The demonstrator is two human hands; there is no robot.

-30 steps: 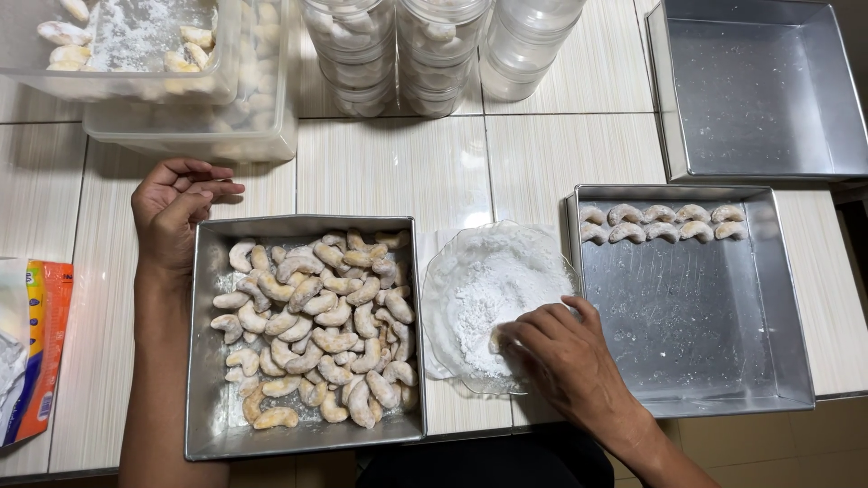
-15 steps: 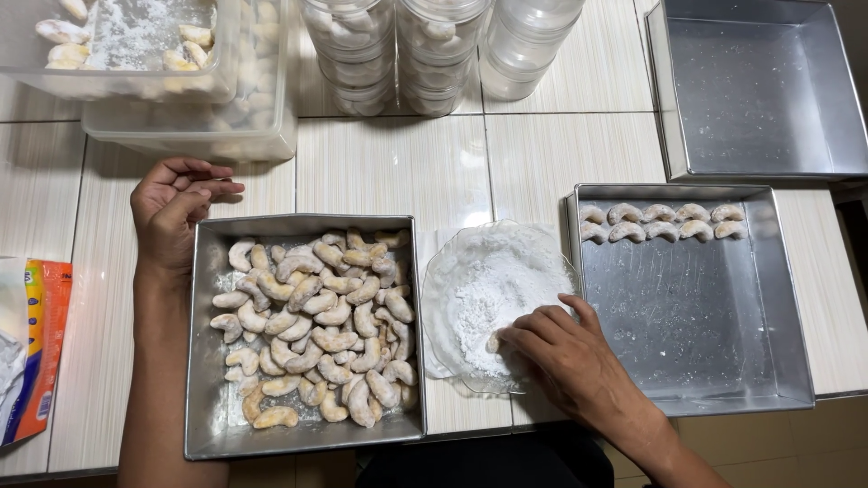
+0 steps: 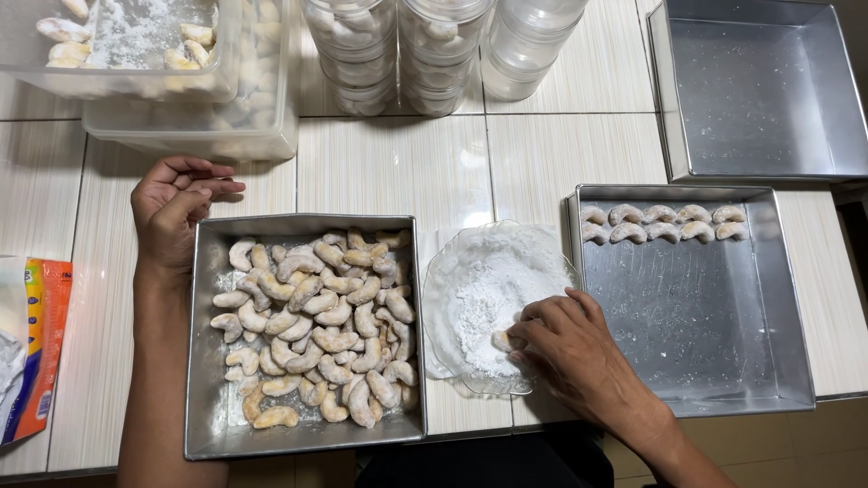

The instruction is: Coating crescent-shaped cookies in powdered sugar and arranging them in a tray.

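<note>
Right hand [image 3: 570, 348] unmoved, cookie [image 3: 500, 341] still in sugar dish [image 3: 452, 271]

One soft plastic packet [image 3: 32, 348] lay at the table's [image 3: 398, 172] left edge, cut off by the frame, orange and red along its right side with a yellow and blue strip, white and crinkled at the left, no signs or screens showed

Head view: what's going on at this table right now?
A person's right hand presses a crescent cookie into the white powder on a glass plate. The left hand rests on the table beside a metal pan heaped with plain crescents. To the right, another pan holds one short row of coated cookies along its far edge.
</note>
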